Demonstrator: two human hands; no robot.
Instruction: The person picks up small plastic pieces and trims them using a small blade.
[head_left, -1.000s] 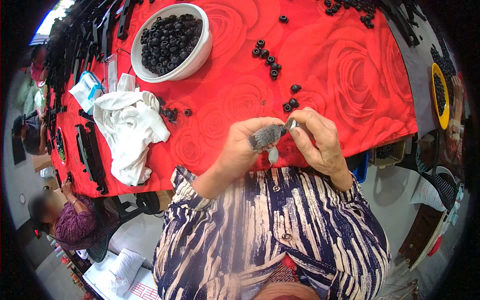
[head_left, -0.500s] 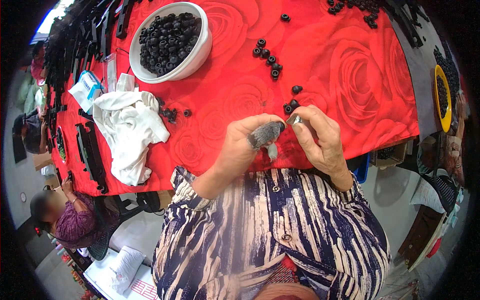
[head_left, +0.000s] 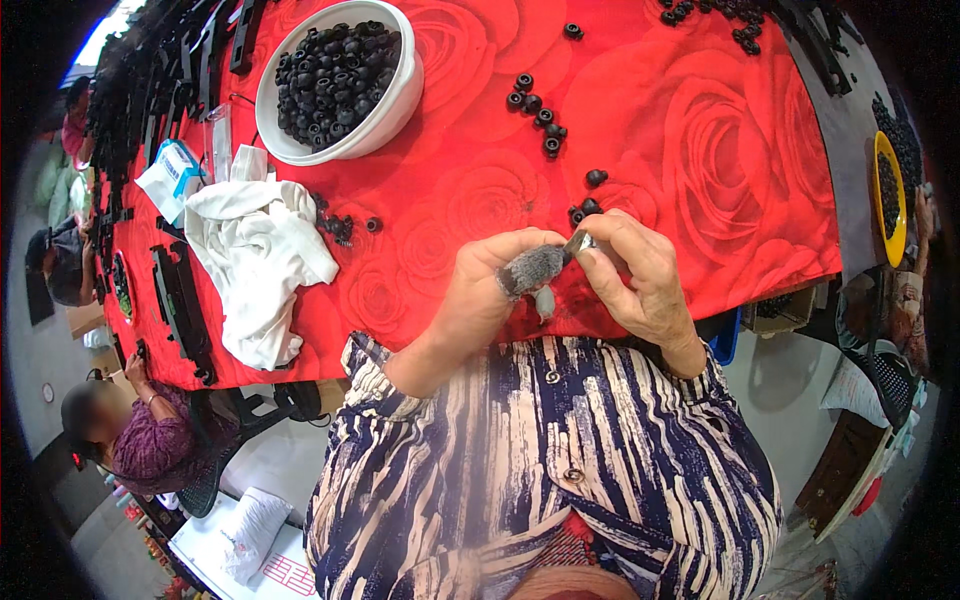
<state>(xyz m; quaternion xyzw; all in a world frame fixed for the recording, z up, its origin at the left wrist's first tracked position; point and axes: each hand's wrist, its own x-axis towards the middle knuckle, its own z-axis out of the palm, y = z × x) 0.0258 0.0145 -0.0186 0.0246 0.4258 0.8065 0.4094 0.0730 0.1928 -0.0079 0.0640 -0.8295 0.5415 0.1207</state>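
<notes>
My left hand (head_left: 478, 285) is closed in front of me over the table's near edge. Dark grey covering (head_left: 532, 270) wraps its thumb, and a paler grey fingertip covering (head_left: 544, 302) shows below. At the thumb's tip it grips a small black part (head_left: 567, 255), mostly hidden by the fingers. My right hand (head_left: 645, 280) pinches a small shiny metal blade (head_left: 583, 241) between thumb and forefinger. The blade's end meets the black part. Just beyond my fingers lie a few round black parts (head_left: 590, 207) with holes, of similar look.
A white bowl (head_left: 405, 100) heaped with black parts stands at the far left. A crumpled white cloth (head_left: 255, 260) lies left on the red rose-patterned tablecloth (head_left: 720, 150). Long black pieces (head_left: 180, 310) line the left side. A co-worker (head_left: 150, 430) sits at left; a yellow tray (head_left: 900, 225) is far right.
My right hand has shifted slightly left, bringing the metal blade against the black part. The left thumb has tilted a little over the part, covering more of it.
</notes>
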